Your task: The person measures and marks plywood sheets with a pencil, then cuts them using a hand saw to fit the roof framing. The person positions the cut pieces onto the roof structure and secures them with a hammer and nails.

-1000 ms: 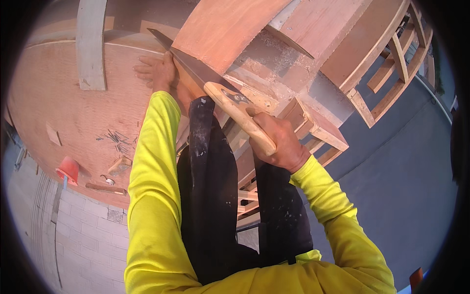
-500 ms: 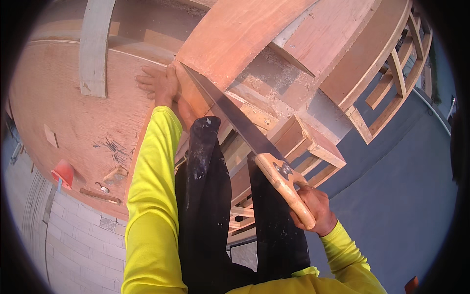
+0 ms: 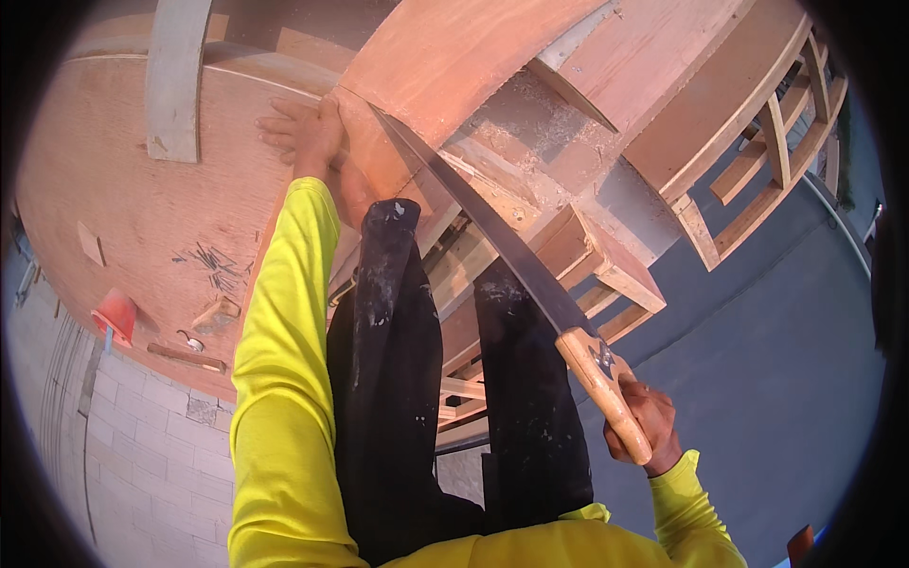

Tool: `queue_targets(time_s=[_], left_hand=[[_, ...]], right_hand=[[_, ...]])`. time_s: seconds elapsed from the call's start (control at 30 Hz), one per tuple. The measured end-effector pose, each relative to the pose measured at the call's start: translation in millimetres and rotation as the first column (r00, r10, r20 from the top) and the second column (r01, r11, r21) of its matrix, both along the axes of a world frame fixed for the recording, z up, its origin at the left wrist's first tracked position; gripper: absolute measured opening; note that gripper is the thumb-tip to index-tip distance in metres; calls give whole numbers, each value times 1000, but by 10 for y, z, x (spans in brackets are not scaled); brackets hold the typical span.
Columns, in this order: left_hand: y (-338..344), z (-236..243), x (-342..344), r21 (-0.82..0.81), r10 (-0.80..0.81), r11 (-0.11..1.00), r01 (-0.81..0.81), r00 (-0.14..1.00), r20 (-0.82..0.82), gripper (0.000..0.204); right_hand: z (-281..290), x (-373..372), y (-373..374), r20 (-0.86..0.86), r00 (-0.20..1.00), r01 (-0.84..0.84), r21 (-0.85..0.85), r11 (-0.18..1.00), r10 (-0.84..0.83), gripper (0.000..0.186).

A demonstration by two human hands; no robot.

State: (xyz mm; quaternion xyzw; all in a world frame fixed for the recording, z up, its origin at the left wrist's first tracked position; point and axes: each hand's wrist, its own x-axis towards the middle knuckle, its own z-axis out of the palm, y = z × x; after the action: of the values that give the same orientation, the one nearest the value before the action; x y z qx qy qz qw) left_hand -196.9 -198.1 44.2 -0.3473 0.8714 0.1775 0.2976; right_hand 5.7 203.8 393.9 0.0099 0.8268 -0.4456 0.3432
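Partly, the gripped saw (image 3: 512, 257) hides the right hand (image 3: 655, 422).

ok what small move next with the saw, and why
Probably push the saw forward: the right hand grips it well out from the orange-brown board, only its far end is at the wood, and the left hand lies beside it.

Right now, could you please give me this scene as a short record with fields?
Right hand: closed around the saw's handle
Saw: blade slants up and left to the board
Left hand: fingers spread, at the board's left edge
Far left: red cup, below the grey strip
Upper right: wooden frame
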Motion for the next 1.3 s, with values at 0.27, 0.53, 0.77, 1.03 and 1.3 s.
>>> queue_targets(time_s=[0.27, 0.53, 0.77, 1.03, 1.3], left_hand=[[128, 43, 312, 57, 0, 998, -4, 998, 63, 104], [133, -54, 57, 27, -20, 999, 21, 1000, -22, 104], [-21, -66, -176, 14, 54, 999, -52, 993, -109, 107], [167, -270, -5, 44, -63, 997, 66, 996, -63, 105], [26, 36, 40, 0, 5, 1000, -5, 999, -42, 101]], right_hand=[[-1483, -635, -1058, -91, 991, 83, -116, 990, -93, 29], [-1190, -346, -472, -9, 999, 51, -127, 991, -52, 30], [-946, -646, -605, -104, 993, 37, -151, 988, -53, 26], [-1734, -936, -1000, -118, 990, 64, -105, 992, -76, 27], [-376, 98, 106, -27, 1000, 2, -25, 1000, -2, 28]])
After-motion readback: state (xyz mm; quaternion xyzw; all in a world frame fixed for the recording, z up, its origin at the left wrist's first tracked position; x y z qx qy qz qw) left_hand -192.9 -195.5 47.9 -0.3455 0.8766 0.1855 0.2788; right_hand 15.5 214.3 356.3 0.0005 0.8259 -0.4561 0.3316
